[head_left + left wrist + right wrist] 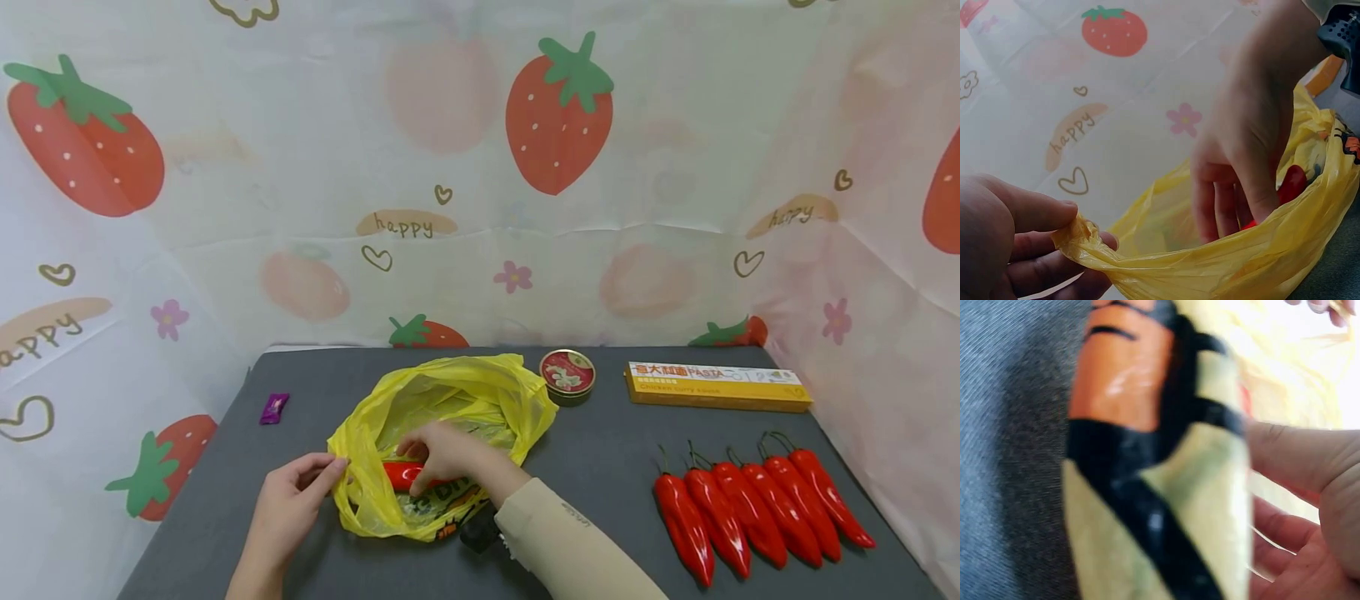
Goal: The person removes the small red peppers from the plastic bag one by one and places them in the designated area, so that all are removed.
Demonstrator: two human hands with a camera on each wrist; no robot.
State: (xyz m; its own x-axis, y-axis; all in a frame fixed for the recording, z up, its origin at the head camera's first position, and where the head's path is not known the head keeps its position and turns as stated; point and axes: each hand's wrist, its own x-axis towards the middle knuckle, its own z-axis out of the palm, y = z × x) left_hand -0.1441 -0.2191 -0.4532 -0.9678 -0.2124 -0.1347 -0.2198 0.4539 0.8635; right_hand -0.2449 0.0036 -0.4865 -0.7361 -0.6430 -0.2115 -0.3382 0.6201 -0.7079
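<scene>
A yellow plastic bag [534, 400] lies with its mouth spread wide in the middle of the table. My left hand [288, 504] pinches the left edge of the mouth between thumb and fingers; the left wrist view shows the bunched plastic there. Inside the bag, my right hand [457, 458] holds a red chili pepper [401, 476], its thumb on the near side and fingers beyond. In the left wrist view one end of the pepper [1292, 183] shows beside the thumb. The bag's printed side [1122, 381] hides much of the right hand in the right wrist view.
Several red chili peppers [757, 512] lie in a row at the right. Behind them is a yellow pasta box [716, 387]. A round tin [567, 377] stands just right of the bag, and a small purple packet [274, 409] lies at the back left.
</scene>
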